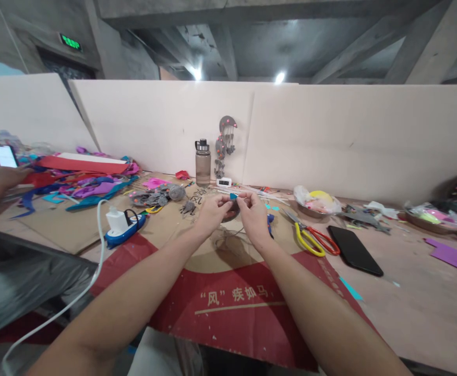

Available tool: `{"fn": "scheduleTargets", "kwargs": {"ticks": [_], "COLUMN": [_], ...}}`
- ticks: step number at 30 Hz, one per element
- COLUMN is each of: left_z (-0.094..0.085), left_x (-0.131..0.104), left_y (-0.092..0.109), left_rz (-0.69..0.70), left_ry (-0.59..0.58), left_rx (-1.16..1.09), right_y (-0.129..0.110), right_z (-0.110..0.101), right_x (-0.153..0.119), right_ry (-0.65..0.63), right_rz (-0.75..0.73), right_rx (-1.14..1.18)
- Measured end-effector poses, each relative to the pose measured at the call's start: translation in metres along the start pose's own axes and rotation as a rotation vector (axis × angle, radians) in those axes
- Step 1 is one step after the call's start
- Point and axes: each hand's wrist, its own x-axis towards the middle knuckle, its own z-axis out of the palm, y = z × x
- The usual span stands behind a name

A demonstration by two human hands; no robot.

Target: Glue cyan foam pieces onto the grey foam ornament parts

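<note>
Two-handed pinch on a small teal piece at mid-frame

My left hand (pixel 214 213) and right hand (pixel 255 214) meet near the centre of the frame, thumbs and fingertips pressed together around a small teal piece (pixel 233 197). Only its tip shows between my fingers, so I judge that pinching from both sides steadies something too little for a whole palm. Just beneath is a dark rounded thing (pixel 231 213); my hands cover much of it, and I cannot tell whether I grip it too.

The cardboard sheet (pixel 228 318) spreads across the lower middle, probably to protect the tabletop. The scissors (pixel 310 240) lie right of centre with their handles towards me, handy for my right hand, I'd say. The grey hanging ornament (pixel 227 125) is up against the pale partition at upper centre, perhaps as something to look at while working.

As for containers, the bottle (pixel 203 169) beside it is capped and see-through; its level is unclear to me. Right of centre, a shallow bowl (pixel 309 211) holds clear plastic wrap and something yellow. Another bowl (pixel 428 224), at far right, holds pink and yellow-green bits under plastic.
</note>
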Motion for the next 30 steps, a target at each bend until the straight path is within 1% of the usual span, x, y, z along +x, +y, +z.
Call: {"fn": "scheduleTargets", "kwargs": {"ticks": [5,9,12,14,16,19,22,25,28,30], "left_z": [0.001,0.000,0.000,-0.001,-0.002,-0.005,-0.007,-0.009,-0.013,-0.017], "left_x": [0.000,-0.001,-0.002,-0.002,-0.002,-0.002,-0.002,-0.002,0.001,0.004], "left_y": [0.000,0.001,0.004,0.007,0.009,0.010,0.011,0.011,0.011,0.012], "left_rz": [-0.012,-0.018,-0.016,-0.024,-0.041,-0.079,-0.117,-0.120,-0.101,-0.083], "left_ry": [-0.003,0.028,0.003,0.009,0.042,0.079,0.071,0.085,0.145,0.174], "left_rx": [-0.059,-0.116,-0.107,-0.098,-0.096,-0.093,-0.079,-0.092,-0.142,-0.183], "right_y": [0.000,0.001,0.003,0.006,0.009,0.010,0.008,0.007,0.008,0.010], "right_z": [-0.002,-0.003,-0.003,-0.002,-0.001,-0.001,-0.002,-0.003,-0.004,-0.004], "right_x": [0.002,0.005,0.006,0.006,0.006,0.007,0.006,0.006,0.005,0.004], "right_ry": [-0.004,0.008,-0.006,-0.029,-0.070,-0.166,-0.220,-0.209,-0.172,-0.170], "right_rz": [0.016,0.027,0.037,0.045,0.082,0.196,0.273,0.289,0.290,0.297], "right_rx": [-0.031,-0.008,0.026,0.057,0.117,0.238,0.296,0.316,0.334,0.322]}}
